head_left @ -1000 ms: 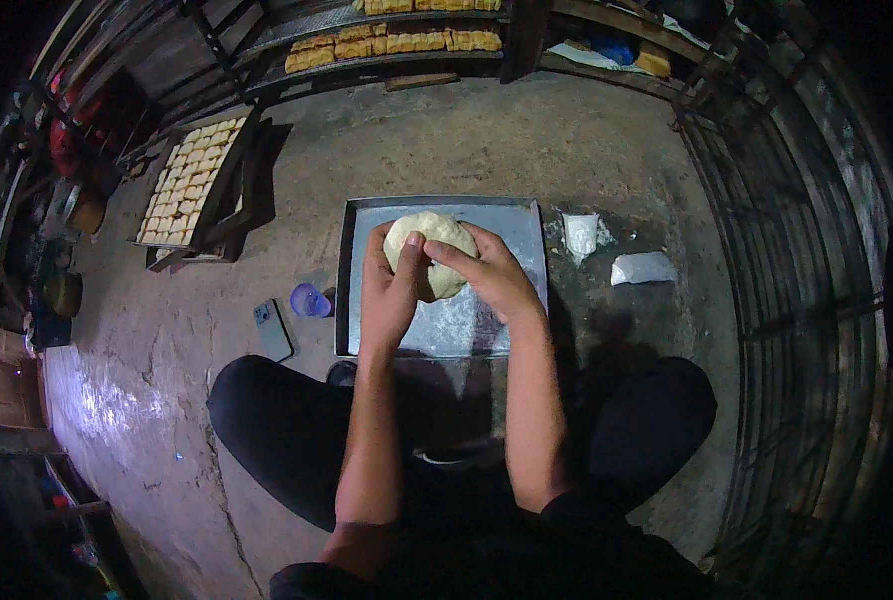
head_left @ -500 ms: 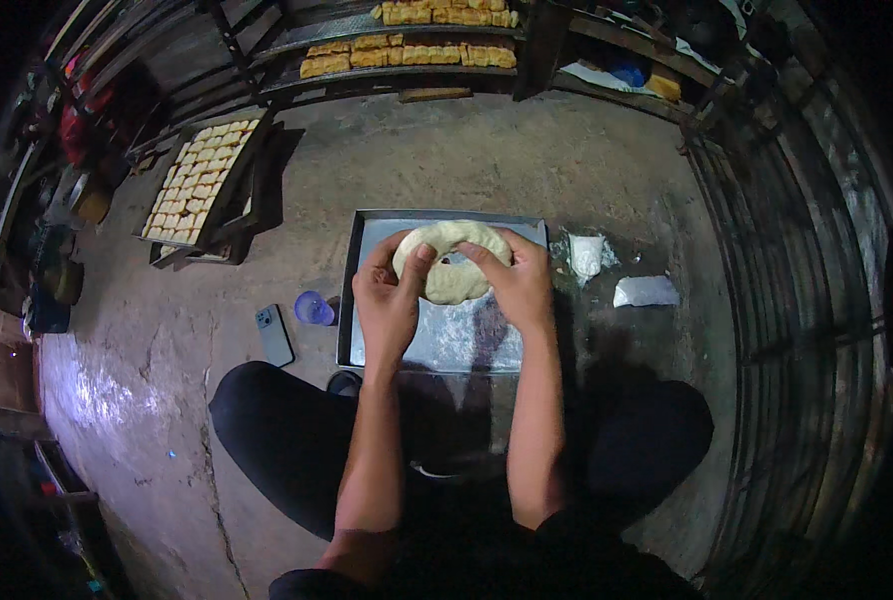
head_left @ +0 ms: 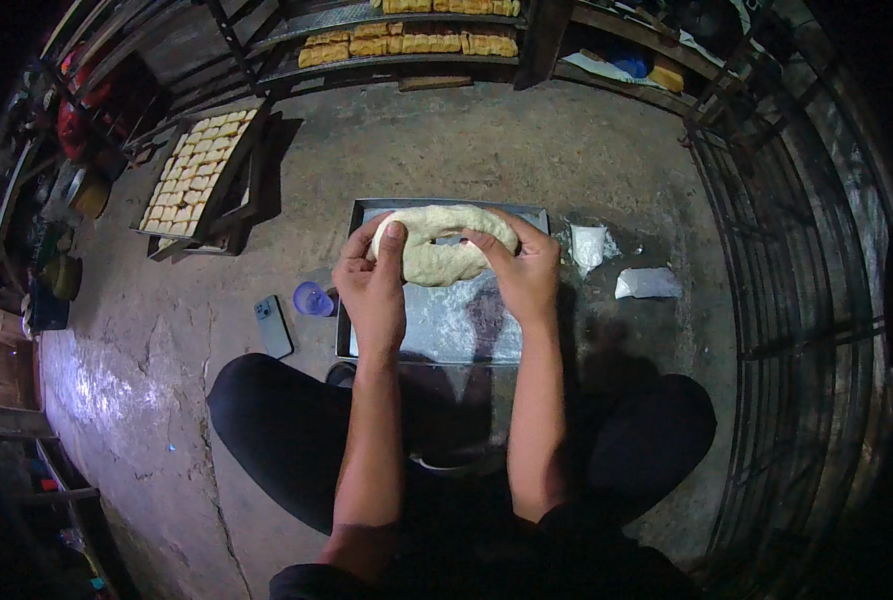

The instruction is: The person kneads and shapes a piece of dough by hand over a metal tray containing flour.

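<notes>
A ring of pale dough (head_left: 437, 265), stretched into an oval with a hole through it, is held up over a flour-dusted metal tray (head_left: 427, 335). My left hand (head_left: 371, 282) is closed on the dough's left end, its thumb lying over the front. My right hand (head_left: 524, 278) grips the other end, with its thumb at the right side of the hole. To the right of the tray sit a bag with white powder (head_left: 589, 246) and a second white packet (head_left: 647, 283). A purple plastic cup (head_left: 313, 298) and a phone (head_left: 273, 327) are on the floor to the left.
A slanted tray of pale rolls (head_left: 192, 175) rests on another at the back left. Shelves with baked bread (head_left: 407, 45) run along the back. Dark metal racks (head_left: 807, 330) line the right side, with cluttered shelving on the left. My crossed legs (head_left: 657, 430) are close below the tray.
The dough ring has been pulled wider and its hole is longer. My hands have moved apart sideways, still holding it.
</notes>
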Action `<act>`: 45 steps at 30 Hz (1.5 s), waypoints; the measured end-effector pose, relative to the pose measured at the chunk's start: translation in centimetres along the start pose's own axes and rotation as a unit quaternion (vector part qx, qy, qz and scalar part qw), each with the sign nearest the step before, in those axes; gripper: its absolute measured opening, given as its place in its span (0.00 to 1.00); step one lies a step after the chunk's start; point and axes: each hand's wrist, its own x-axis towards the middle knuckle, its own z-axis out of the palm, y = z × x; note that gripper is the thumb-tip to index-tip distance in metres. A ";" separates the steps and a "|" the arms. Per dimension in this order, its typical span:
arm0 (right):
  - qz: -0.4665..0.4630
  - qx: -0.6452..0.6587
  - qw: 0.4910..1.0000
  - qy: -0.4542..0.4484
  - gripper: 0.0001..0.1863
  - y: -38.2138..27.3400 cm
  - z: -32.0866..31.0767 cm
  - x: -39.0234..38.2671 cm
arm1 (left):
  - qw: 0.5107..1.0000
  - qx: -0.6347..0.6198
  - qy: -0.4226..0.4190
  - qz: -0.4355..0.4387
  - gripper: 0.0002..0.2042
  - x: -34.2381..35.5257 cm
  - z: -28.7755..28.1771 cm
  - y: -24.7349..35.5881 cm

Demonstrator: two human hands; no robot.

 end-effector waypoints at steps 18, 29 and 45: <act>-0.080 0.130 0.988 -0.004 0.16 -0.7 7.1 -3.1 | 0.918 -0.392 -0.041 -0.044 0.33 -0.1 -1.0 1.6; -0.038 0.123 0.991 -0.040 0.29 -3.1 4.8 -3.8 | 0.937 -0.288 -0.060 -0.188 0.22 -0.4 -1.5 0.8; -0.136 -0.041 0.986 0.088 0.28 0.5 4.2 -2.9 | 0.961 0.042 -0.181 -0.203 0.23 -2.9 0.5 0.6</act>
